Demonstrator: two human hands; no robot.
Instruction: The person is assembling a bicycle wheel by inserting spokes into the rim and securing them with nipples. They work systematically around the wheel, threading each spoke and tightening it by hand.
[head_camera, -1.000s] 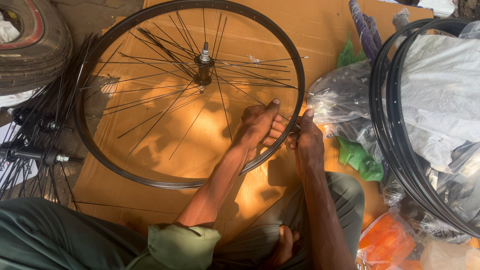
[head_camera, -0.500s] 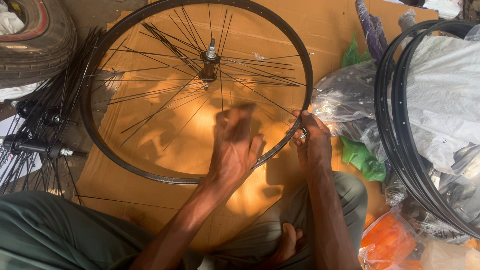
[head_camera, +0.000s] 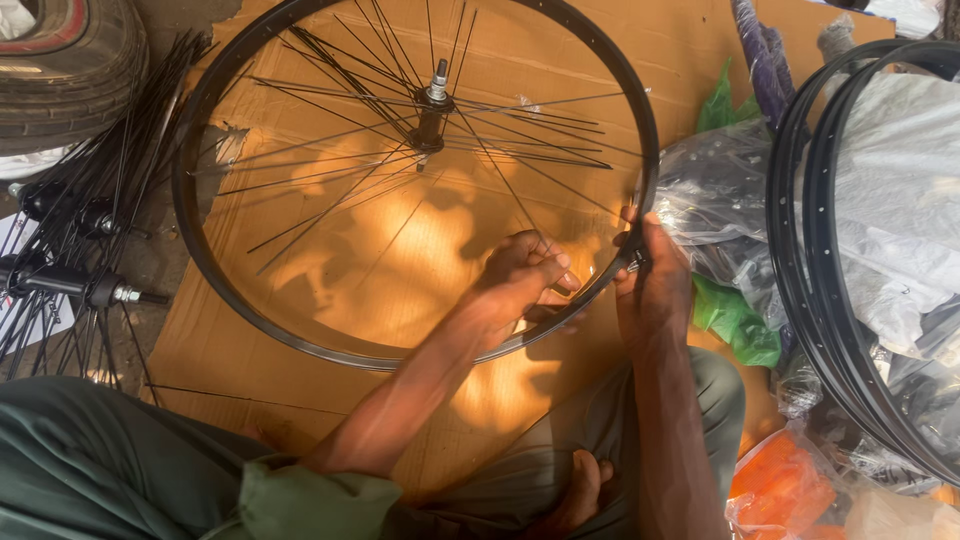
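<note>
Left hand (head_camera: 520, 285) fingers pinch a spoke (head_camera: 505, 180) inside the rim (head_camera: 300, 340); right hand (head_camera: 655, 285) fingers clasp the rim over the cardboard (head_camera: 690, 40).

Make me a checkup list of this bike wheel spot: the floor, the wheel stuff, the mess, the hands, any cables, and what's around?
Surface: flattened brown cardboard on the ground.
Job's things: black wheel rim lying flat, spokes loosely fanned from the hub.
Clutter: plastic bags, green bag, orange packet.
Grips: left hand pinches a spoke inside the rim; right hand grips the rim's edge.
Cables: nothing seen.
Surroundings: spare rims right, tyre and spoked hubs left.
</note>
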